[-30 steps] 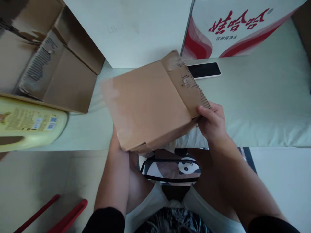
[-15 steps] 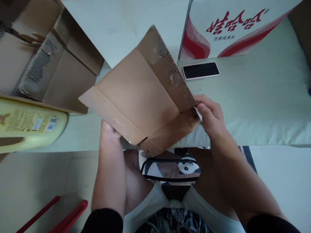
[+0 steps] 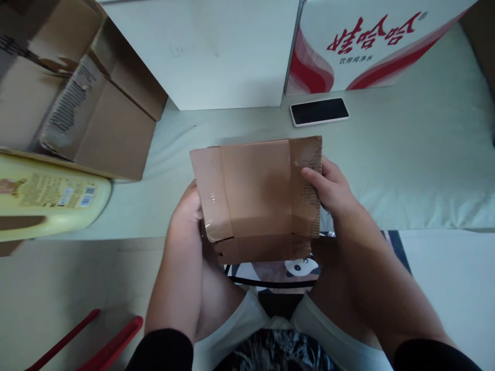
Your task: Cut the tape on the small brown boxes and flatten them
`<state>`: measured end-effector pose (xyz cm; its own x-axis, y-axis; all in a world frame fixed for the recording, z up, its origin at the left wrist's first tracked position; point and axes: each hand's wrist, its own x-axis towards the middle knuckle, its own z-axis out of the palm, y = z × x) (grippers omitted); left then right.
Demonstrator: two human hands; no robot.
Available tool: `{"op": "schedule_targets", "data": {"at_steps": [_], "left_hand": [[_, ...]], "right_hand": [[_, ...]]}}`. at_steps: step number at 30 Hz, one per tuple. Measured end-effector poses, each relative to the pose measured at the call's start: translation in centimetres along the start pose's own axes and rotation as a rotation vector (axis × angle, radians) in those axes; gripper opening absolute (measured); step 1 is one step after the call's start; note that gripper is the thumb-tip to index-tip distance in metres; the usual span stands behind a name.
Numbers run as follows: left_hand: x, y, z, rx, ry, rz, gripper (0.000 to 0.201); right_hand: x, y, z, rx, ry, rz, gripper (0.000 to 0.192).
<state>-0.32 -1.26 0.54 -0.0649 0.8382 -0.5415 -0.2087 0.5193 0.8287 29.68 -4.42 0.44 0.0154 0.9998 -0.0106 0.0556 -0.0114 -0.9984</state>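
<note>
Small cardboard box [image 3: 257, 198] held at frame centre, above lap, near bed edge [image 3: 406, 170]. Left hand [image 3: 187, 216] at 9 o'clock, grip hidden, cannot be told. Right hand [image 3: 332, 190] at 3 o'clock, fingers pinching torn flap. Risk: flap torn off, box dropped. Phone [image 3: 319, 111] at 1 o'clock could be struck.

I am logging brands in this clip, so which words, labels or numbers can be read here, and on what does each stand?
"娃哈哈", big red characters seen upside down, on the red and white carton.
Small dark line beneath them on that carton: too small to read surely.
Label and barcode on the yellow jug: blurred.
Cardboard box, held by left hand and right hand: no text.
</note>
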Motion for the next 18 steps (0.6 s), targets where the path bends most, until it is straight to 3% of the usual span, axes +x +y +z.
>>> {"op": "schedule_targets", "data": {"at_steps": [4,8,12,16,18], "left_hand": [[-0.1,0.6,0.5,0.021,-0.005,-0.056,0.055],[0.2,0.6,1.0,-0.081,-0.064,0.094,0.069],[0.1,0.1,1.1,0.009,-0.122,0.131,0.058],[-0.2,0.7,0.4,-0.219,-0.042,0.405,0.055],[0.1,1.2,0.0,-0.344,-0.031,0.517,0.038]], "right_hand": [[0.3,0.2,-0.3,-0.053,0.022,-0.082,0.064],[0.5,0.8,-0.4,-0.104,0.094,-0.144,0.078],[0.8,1.0,-0.8,-0.128,0.22,-0.166,0.077],[1.3,0.7,-3.1,-0.039,0.313,-0.062,0.061],[1.3,0.3,-4.1,0.032,0.352,-0.026,0.061]]}}
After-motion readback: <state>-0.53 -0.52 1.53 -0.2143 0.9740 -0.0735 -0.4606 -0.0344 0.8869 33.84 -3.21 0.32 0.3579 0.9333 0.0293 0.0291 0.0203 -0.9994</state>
